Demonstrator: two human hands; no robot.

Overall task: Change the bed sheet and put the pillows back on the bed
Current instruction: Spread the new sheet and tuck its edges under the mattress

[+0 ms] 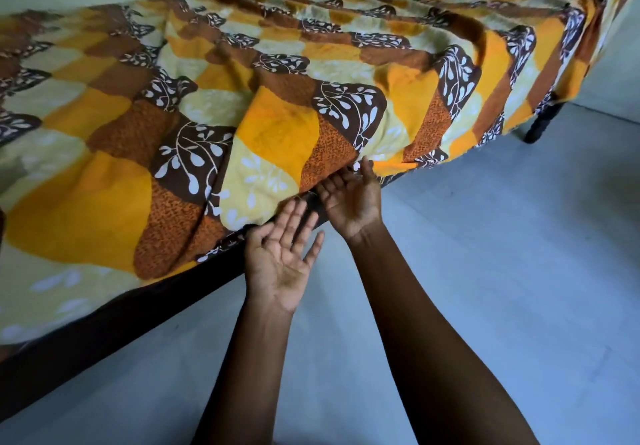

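The sheet lies spread over the bed, its hem hanging just past the dark near side rail. Both hands are palm up at that edge. The left hand is just below the hem, its grip wide and holding nothing. The right hand has its fingertips at the hem, its grip loose and holding nothing. Bare floor stretches to the right, as far as the bed leg.
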